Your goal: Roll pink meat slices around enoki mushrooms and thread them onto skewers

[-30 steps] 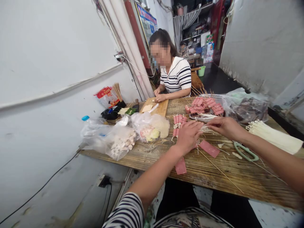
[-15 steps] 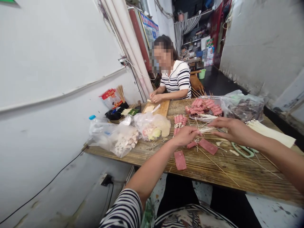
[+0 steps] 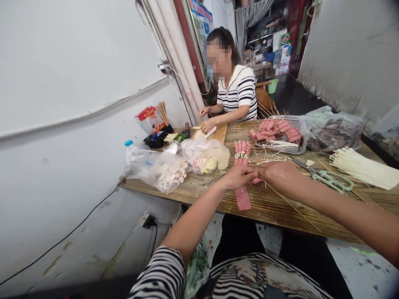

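Fingertips together, my left hand [image 3: 240, 176] and my right hand [image 3: 277, 176] meet low over the table's near side. Both are closed. My left fingers pinch a small bunch of enoki mushrooms, now mostly covered by the hands. What my right fingers grip is hidden behind its back. Just under the fingertips shows a bit of pink ham roll [image 3: 257, 181]. A flat ham slice [image 3: 242, 200] lies below my left hand. Behind that hand, skewered ham rolls with enoki [image 3: 242, 151] sit in a row. A bare bamboo skewer [image 3: 294, 207] slants toward the front edge.
Green-handled scissors [image 3: 332, 179] and a large enoki bunch [image 3: 363, 168] lie right. A tray [image 3: 301, 146] of ham skewers stands behind, beside a plastic bag [image 3: 333, 131]. Bags of food [image 3: 170, 172] are left. Across the table a co-worker [image 3: 238, 93] works at a cutting board [image 3: 222, 132].
My right hand has moved left and closed, meeting my left fingertips; before, it was open over the enoki strands. The co-worker's hands have moved apart. The camera view has shifted.
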`<state>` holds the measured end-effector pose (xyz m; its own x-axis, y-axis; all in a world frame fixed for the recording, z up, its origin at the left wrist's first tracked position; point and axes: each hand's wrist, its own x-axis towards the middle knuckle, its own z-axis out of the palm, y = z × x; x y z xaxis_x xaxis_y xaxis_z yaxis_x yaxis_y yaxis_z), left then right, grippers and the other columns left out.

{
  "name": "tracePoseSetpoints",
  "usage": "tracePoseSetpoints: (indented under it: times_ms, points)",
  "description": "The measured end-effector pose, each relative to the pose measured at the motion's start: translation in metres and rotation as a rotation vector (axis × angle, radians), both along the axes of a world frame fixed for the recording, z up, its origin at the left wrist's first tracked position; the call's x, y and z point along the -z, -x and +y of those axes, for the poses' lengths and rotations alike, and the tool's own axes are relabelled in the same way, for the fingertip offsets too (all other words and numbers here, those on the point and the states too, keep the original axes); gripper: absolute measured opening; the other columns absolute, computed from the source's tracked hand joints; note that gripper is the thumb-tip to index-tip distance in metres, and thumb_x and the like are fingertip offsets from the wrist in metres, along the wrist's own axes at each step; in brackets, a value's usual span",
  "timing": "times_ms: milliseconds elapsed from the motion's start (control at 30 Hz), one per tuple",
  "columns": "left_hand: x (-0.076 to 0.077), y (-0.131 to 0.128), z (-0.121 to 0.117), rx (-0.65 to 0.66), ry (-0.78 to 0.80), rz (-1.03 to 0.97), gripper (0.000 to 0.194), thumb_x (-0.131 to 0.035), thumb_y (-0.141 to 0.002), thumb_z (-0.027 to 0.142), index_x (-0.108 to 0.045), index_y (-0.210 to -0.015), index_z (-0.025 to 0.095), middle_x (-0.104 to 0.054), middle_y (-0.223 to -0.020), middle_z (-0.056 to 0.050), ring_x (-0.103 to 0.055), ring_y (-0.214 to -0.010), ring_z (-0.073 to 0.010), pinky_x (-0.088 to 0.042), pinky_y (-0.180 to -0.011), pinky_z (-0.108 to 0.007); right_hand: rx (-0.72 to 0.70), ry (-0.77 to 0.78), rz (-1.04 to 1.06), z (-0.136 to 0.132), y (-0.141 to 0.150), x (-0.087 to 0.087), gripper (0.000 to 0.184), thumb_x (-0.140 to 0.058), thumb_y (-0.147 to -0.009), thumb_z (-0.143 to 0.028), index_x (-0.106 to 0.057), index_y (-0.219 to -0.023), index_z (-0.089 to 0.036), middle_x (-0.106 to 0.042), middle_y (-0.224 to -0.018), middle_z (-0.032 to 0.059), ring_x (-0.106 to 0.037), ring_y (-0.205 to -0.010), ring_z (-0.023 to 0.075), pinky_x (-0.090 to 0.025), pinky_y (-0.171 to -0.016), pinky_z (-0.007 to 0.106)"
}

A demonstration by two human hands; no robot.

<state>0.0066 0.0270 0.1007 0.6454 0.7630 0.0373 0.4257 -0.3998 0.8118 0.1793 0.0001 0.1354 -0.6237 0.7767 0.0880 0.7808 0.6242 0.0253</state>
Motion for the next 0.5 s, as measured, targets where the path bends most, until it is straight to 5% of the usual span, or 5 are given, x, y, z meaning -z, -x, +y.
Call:
tracePoseSetpoints:
  times_ms: [133, 267, 500]
  points:
    - [0.008, 0.019, -0.010, -0.049, 0.048, -0.072, 0.030, -0.052, -0.089, 0.031, -0.074, -0.084, 0.011, -0.067, -0.067, 0.001, -0.058, -0.062, -0.0106, -0.043, -0.060, -0.018, -0.051, -0.023, -0.083, 0.001, 0.009, 0.011, 0.017, -0.051, -0.078, -0.005, -0.064, -0.071, -0.013, -0.067, -0.074, 0.0103, -0.059, -0.065, 0.0182, -0.030, -0.054, 0.028]
    - [0.011, 0.033, -0.020, -0.219, -0.096, -0.266, 0.023, -0.065, -0.082, 0.035, -0.077, -0.087, 0.016, -0.075, -0.082, -0.004, -0.067, -0.076, -0.0159, -0.052, -0.072, -0.025, -0.073, 0.003, 0.185, 0.002, 0.016, 0.022, 0.023, -0.045, -0.089, -0.020, -0.064, -0.076, -0.014, -0.066, -0.072, 0.0092, -0.058, -0.063, 0.0163, -0.036, -0.058, 0.027]
    - [0.037, 0.035, -0.042, -0.534, -0.235, -0.564, 0.018, -0.068, -0.081, 0.032, -0.077, -0.089, 0.020, -0.076, -0.092, -0.005, -0.072, -0.084, -0.0189, -0.057, -0.082, -0.033, 0.096, 0.751, 1.117, -0.005, 0.039, 0.042, 0.037, -0.058, -0.079, -0.055, -0.064, -0.083, -0.018, -0.065, -0.066, 0.0008, -0.062, -0.058, 0.0141, -0.052, -0.057, 0.028]
